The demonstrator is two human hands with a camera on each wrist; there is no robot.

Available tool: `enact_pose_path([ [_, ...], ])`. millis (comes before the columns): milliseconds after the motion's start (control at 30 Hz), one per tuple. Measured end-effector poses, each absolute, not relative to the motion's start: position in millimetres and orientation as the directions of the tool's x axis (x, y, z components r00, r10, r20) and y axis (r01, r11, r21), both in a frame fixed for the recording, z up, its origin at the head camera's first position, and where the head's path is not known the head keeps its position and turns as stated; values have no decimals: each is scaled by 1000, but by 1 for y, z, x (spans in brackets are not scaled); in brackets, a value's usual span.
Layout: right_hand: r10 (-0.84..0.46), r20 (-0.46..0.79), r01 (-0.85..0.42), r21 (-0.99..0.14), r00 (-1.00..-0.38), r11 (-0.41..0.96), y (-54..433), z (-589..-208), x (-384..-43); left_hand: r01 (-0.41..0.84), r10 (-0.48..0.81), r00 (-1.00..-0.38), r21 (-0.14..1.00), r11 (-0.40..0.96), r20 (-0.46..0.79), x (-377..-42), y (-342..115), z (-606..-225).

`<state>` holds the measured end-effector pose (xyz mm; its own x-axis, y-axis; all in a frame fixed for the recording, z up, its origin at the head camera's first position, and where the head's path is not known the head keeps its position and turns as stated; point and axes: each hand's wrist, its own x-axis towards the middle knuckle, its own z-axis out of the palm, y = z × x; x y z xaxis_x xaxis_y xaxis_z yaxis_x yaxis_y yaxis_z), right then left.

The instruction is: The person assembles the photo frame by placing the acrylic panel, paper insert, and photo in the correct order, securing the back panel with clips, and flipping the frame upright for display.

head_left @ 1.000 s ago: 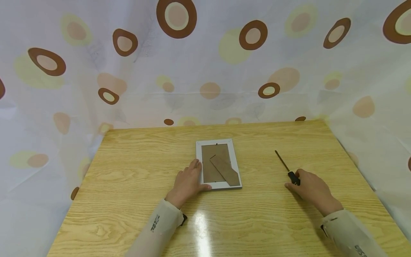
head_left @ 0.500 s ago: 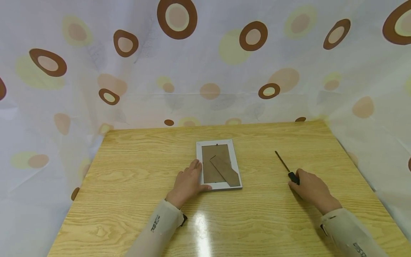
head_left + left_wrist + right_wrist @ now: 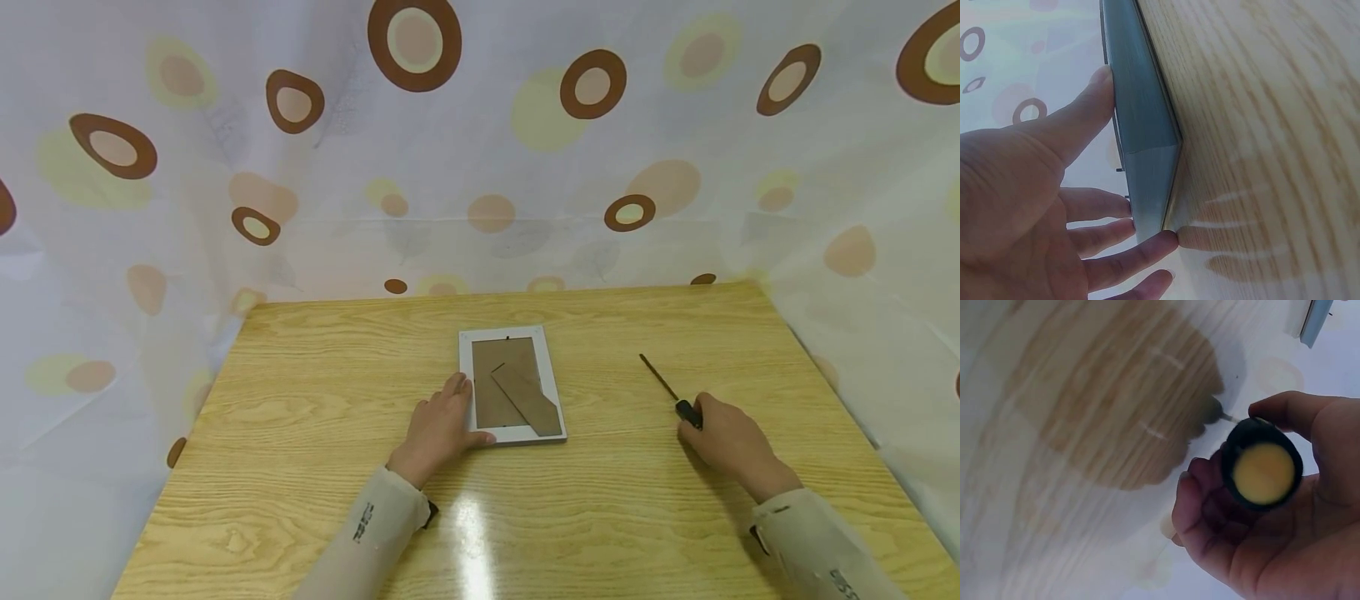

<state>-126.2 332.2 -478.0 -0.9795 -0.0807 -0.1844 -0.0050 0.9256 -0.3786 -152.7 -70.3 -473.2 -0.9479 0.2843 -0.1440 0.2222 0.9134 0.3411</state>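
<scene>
A white photo frame (image 3: 554, 392) lies face down on the table, its brown backing board (image 3: 491, 408) and slanting stand leg (image 3: 528, 396) facing up. My left hand (image 3: 435, 429) rests at the frame's near left corner, thumb along the near edge and fingers against the left side. In the left wrist view those fairly straight fingers (image 3: 1119, 262) touch the frame's side (image 3: 1141, 100). Off to the right, my right hand (image 3: 731, 442) grips a screwdriver (image 3: 687, 412) by its black handle, the shaft pointing away and leftward. Its yellow handle end (image 3: 1264, 474) faces the right wrist camera.
The wood-grain table (image 3: 322, 358) is glossy, with a bright reflection near the front. A white patterned cloth (image 3: 487, 167) hangs behind it and along both sides. Between the frame and the screwdriver lies a stretch of tabletop.
My right thumb has drawn in slightly on the screwdriver handle, and the shaft tip has shifted a little left. The left hand and the frame stay put.
</scene>
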Motion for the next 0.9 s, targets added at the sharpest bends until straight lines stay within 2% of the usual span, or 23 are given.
enact_pose_path([
  [400,-36,-147,25,-398,-988,917,329,-470,-128,233,287,-950,337,912,-122,-152,-70,-474],
  [700,-45,-204,60,-479,-978,876,328,-470,-123,232,287,-950,336,913,-124,-152,-70,-474],
  [900,-37,-201,65,-479,-979,875,326,-470,-123,229,286,-950,341,912,-126,-152,-71,-474],
])
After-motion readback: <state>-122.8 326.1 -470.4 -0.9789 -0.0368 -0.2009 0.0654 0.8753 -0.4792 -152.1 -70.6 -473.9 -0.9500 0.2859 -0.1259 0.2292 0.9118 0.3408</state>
